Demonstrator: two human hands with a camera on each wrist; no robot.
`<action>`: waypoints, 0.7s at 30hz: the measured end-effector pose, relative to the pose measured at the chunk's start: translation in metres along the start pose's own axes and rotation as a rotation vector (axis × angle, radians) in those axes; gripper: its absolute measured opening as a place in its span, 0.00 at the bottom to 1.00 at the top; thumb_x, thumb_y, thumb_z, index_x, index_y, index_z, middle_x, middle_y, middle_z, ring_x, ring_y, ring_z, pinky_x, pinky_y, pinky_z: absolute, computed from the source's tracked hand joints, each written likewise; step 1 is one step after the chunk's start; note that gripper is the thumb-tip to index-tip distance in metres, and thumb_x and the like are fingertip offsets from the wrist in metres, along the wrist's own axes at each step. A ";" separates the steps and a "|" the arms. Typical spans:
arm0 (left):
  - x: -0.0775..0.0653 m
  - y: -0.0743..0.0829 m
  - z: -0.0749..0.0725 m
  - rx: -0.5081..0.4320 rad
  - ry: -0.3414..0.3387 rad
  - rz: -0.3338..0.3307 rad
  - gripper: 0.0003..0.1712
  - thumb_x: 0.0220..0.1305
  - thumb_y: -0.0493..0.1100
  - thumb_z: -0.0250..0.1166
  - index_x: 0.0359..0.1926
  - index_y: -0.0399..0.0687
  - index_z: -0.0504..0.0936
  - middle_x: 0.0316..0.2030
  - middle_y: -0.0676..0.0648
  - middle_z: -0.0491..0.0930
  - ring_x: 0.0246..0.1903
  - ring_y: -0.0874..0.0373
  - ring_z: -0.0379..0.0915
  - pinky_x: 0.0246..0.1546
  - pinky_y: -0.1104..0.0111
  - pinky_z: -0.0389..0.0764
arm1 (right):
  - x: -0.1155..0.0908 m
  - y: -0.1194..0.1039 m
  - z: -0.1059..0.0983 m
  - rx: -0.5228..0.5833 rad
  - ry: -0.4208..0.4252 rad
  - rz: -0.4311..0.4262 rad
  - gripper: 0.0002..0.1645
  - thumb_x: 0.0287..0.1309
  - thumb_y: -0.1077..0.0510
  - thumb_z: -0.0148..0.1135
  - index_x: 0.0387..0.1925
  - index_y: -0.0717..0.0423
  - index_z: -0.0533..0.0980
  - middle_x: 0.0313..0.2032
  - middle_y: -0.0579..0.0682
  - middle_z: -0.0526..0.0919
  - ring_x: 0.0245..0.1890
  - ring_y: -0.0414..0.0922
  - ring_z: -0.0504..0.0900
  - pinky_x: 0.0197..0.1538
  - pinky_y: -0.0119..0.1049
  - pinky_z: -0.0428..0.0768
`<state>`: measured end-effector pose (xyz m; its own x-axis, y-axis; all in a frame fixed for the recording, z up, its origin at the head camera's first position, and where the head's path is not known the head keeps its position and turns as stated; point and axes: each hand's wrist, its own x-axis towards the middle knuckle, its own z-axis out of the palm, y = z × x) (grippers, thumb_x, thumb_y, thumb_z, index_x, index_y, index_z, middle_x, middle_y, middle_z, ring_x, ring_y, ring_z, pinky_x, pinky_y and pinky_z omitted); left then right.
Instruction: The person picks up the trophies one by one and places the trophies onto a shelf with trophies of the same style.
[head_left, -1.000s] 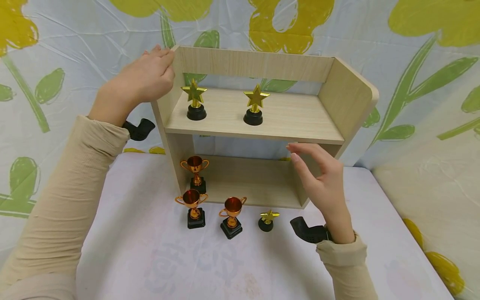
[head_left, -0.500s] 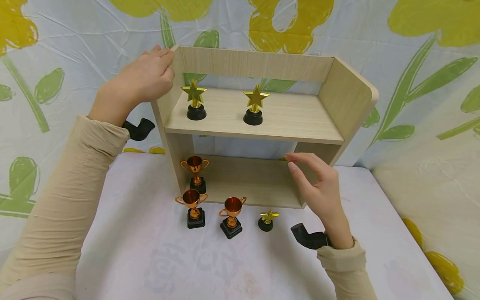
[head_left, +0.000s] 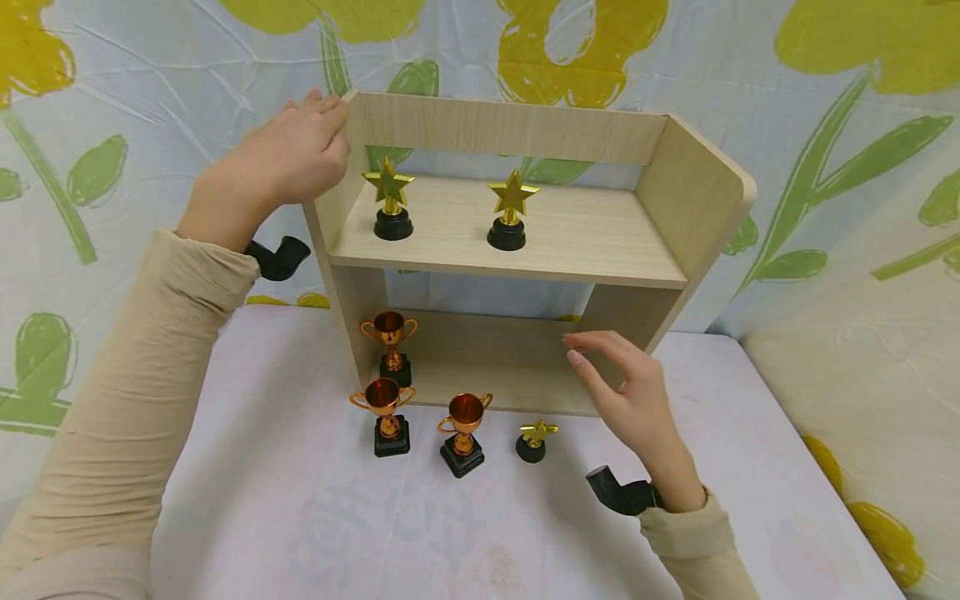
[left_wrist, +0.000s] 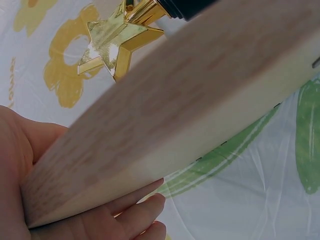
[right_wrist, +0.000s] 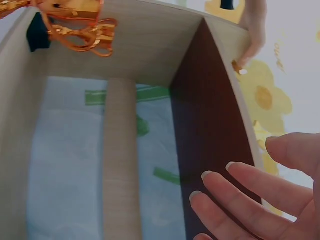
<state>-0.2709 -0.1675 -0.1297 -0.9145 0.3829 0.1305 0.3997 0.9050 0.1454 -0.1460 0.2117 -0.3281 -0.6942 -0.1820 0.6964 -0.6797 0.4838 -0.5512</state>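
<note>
star trophies (head_left: 512, 200) number three: two stand on the upper board (head_left: 592, 225) of the one wooden shelf (head_left: 517, 125), one on the tabletop (head_left: 525, 525) in front. cup trophies (head_left: 464, 417) also number three: one in the lower compartment (head_left: 487, 358) near its left wall, two on the tabletop. the left hand (head_left: 303, 154) grips the shelf's left side panel (left_wrist: 165, 110); the right hand (head_left: 639, 392) holds nothing, thumb and fingertips parted.
</note>
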 end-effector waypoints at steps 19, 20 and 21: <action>-0.003 0.005 -0.001 -0.006 -0.013 -0.029 0.35 0.73 0.44 0.22 0.76 0.32 0.37 0.77 0.34 0.33 0.75 0.41 0.21 0.76 0.53 0.28 | -0.025 0.021 0.003 -0.048 -0.048 0.025 0.14 0.57 0.71 0.66 0.45 0.60 0.84 0.41 0.50 0.87 0.42 0.39 0.82 0.49 0.27 0.78; -0.003 0.006 -0.001 -0.006 -0.013 -0.030 0.35 0.73 0.44 0.22 0.76 0.32 0.37 0.77 0.34 0.33 0.75 0.41 0.21 0.76 0.54 0.28 | -0.026 0.022 0.002 -0.048 -0.048 0.023 0.15 0.57 0.71 0.66 0.45 0.60 0.84 0.41 0.50 0.87 0.42 0.39 0.82 0.49 0.27 0.78; -0.003 0.006 -0.001 -0.005 -0.015 -0.030 0.35 0.73 0.44 0.22 0.76 0.32 0.37 0.77 0.35 0.32 0.75 0.41 0.21 0.76 0.54 0.28 | -0.026 0.022 0.002 -0.048 -0.047 0.020 0.15 0.56 0.71 0.67 0.45 0.59 0.84 0.41 0.50 0.87 0.42 0.39 0.82 0.50 0.26 0.78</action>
<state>-0.2662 -0.1635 -0.1286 -0.9270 0.3581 0.1116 0.3721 0.9153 0.1539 -0.1435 0.2252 -0.3596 -0.7186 -0.2116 0.6625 -0.6545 0.5277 -0.5414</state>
